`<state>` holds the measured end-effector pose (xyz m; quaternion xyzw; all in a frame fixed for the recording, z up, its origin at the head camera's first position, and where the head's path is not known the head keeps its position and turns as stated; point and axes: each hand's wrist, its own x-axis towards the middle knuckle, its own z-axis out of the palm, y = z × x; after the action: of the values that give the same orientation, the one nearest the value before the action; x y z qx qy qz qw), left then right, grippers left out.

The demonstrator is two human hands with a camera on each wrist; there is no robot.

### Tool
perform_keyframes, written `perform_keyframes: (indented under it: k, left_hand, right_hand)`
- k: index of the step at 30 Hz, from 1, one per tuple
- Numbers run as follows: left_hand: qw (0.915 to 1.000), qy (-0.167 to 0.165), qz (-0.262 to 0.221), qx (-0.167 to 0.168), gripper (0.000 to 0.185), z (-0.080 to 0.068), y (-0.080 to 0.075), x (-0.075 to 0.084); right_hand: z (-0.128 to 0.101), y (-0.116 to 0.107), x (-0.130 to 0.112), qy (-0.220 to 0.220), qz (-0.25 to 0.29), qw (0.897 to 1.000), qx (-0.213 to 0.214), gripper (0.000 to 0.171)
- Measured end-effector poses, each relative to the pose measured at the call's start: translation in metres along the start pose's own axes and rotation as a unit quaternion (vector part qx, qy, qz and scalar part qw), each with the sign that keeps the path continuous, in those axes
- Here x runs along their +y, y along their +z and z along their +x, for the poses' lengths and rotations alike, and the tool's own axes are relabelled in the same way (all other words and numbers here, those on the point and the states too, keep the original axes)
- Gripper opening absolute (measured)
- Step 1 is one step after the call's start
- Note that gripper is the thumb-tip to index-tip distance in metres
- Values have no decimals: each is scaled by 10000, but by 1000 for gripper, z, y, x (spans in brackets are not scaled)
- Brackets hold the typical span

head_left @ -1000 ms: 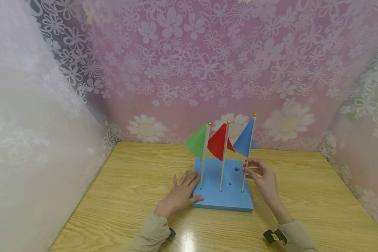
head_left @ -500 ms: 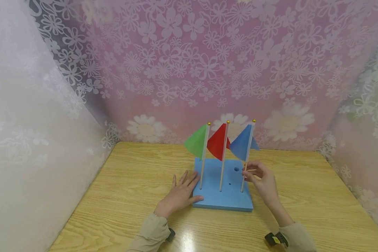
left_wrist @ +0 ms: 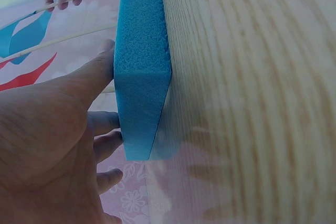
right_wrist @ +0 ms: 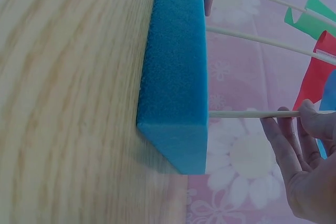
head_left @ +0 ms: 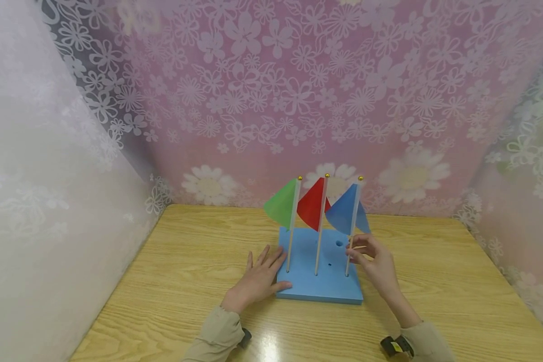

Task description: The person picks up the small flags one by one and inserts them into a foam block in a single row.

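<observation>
A blue foam block [head_left: 319, 291] lies flat on the table, bearing three small flags on thin wooden sticks. The green flag [head_left: 282, 205] stands at the left and the red flag [head_left: 313, 205] in the middle, each stick in a hole. At the right, the blue flag [head_left: 343, 210] has its stick end in a hole, and my right hand [head_left: 379, 264] pinches that stick [right_wrist: 236, 114] between thumb and fingers below the cloth. My left hand [head_left: 257, 280] rests with spread, straight fingers over the block's left edge, thumb on its top; the left wrist view shows the fingers against its side.
Two bare holes show in the block, a larger hole [head_left: 339, 243] near the back right and a small hole [head_left: 330, 264]. The wood-grain table [head_left: 199, 251] ends at a flowered pink backdrop [head_left: 262, 100], with pale patterned sides left and right.
The blue flag has sunk lower and its top has shifted left, so it stands level with the red and green ones. My right hand has moved slightly down; the left hand stays put.
</observation>
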<state>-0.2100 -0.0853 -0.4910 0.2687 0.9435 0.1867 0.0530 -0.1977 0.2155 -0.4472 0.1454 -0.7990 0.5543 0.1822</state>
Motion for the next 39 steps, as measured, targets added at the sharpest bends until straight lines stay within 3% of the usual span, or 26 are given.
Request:
perform_keyframes:
  k: [16,27,39]
  left_hand:
    - [10000,29,2,-2,78,0,-1,0]
    - [10000,50,36,47,78,0,0,0]
    - [9999,112,-23,54,77,-1,0,-1]
  right_hand:
    - [1,1,1,102,-85,9999,-7,27]
    - [3,-1,37,139,120,9998,-3,33]
    - [3,-2,37,212,246,9995,-50,32]
